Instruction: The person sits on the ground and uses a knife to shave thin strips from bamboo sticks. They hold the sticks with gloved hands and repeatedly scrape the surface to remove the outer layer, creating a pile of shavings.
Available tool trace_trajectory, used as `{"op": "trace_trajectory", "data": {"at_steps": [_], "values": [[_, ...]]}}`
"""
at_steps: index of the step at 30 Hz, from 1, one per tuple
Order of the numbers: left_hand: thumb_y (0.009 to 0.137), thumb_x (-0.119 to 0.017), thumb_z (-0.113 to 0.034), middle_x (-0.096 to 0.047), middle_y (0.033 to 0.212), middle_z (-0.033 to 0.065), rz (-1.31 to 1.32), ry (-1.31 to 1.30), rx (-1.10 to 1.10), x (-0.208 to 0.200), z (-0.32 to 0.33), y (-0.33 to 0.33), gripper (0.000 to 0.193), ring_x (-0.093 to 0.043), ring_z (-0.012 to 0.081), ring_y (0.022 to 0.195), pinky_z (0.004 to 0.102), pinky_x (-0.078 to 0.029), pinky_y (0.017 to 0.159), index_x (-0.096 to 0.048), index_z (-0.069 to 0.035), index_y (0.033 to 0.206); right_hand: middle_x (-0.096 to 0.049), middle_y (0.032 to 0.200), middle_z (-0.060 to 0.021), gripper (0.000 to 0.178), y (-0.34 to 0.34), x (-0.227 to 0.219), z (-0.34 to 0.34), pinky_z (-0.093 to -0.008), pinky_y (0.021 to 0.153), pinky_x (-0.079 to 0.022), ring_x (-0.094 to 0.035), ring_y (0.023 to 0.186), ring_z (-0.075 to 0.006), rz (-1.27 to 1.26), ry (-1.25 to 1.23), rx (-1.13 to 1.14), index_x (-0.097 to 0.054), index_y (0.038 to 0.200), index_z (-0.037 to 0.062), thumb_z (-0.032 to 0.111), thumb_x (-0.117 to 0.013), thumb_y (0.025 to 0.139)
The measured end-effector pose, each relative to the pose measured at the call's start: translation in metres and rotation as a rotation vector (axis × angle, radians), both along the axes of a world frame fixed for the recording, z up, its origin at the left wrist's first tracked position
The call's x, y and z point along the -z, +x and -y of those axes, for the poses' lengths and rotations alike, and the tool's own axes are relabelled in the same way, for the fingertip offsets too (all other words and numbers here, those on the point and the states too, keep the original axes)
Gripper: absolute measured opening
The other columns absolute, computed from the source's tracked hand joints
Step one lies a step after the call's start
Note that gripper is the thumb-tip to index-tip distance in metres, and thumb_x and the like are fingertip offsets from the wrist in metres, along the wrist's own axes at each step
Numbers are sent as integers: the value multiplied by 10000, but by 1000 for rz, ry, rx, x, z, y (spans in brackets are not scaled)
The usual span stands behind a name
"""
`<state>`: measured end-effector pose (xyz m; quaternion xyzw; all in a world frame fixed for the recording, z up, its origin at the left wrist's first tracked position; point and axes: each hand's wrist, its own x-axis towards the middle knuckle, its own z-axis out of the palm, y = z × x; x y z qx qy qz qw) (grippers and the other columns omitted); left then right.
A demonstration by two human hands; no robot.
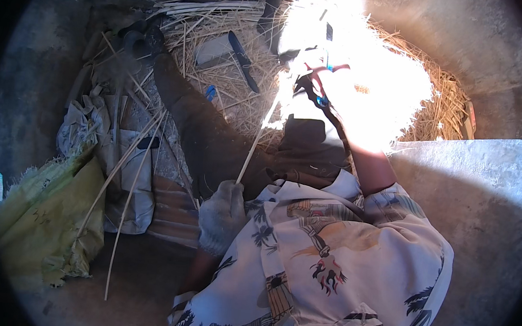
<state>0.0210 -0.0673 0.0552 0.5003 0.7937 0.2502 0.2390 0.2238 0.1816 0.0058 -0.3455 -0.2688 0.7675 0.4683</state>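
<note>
My left hand point(222, 212), in a pale work glove, grips the lower end of a long thin cane strip point(256, 139) that rises toward the upper right. My right hand point(339, 87) is lifted into glaring sunlight and appears to hold a small blue-handled tool point(322, 99) near the strip's upper end; the glare hides the fingers. My dark-trousered leg point(200, 122) stretches out under the strip, ending in a black shoe point(142, 39).
A heap of straw and cane strips point(434, 108) covers the ground ahead. A large knife point(244, 59) lies on it. Crumpled sacks point(51, 215) and loose strips lie at the left. A concrete ledge point(478, 178) is at the right.
</note>
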Motion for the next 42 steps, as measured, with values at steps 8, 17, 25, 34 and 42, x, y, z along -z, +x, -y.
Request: {"op": "trace_trajectory", "data": {"at_steps": [8,17,25,34,42], "values": [[988,-586,-177,-690,795,237,60,39,-33,5,2,0,141,-699,427,748,501,-536,641,-645,-59,1037,-597,650,-74,318,12,-7,-11,-337,465,-395,-527,511,-182,3,50,32,-658,910,48,351,-615,997],[986,-598,-203,-684,766,224,29,78,-41,9,2,1,138,-688,423,701,503,-520,604,-647,-78,1019,-606,664,-94,332,-24,13,22,-353,490,-414,-547,535,-211,41,11,-32,-651,932,47,363,-587,1010],[990,-597,-175,-668,718,207,2,148,-37,10,1,3,112,-685,397,655,486,-513,571,-650,-77,993,-614,676,-111,345,-18,13,31,-368,512,-431,-564,556,-237,63,11,-44,-645,952,46,374,-563,1021],[1026,-561,-191,-601,666,51,564,1,-175,-16,-10,-8,216,-551,133,569,314,-447,551,-675,-9,996,-623,690,-131,360,-17,11,26,-384,537,-449,-584,580,-266,91,35,-53,-639,974,46,386,-535,1034],[1053,-532,-178,-566,718,-24,1078,-57,-110,-12,-42,-10,239,-486,48,651,215,-401,613,-692,0,1054,-631,702,-148,376,-30,16,36,-399,559,-466,-601,601,-292,195,78,-140,-633,994,45,397,-511,1045]]}}
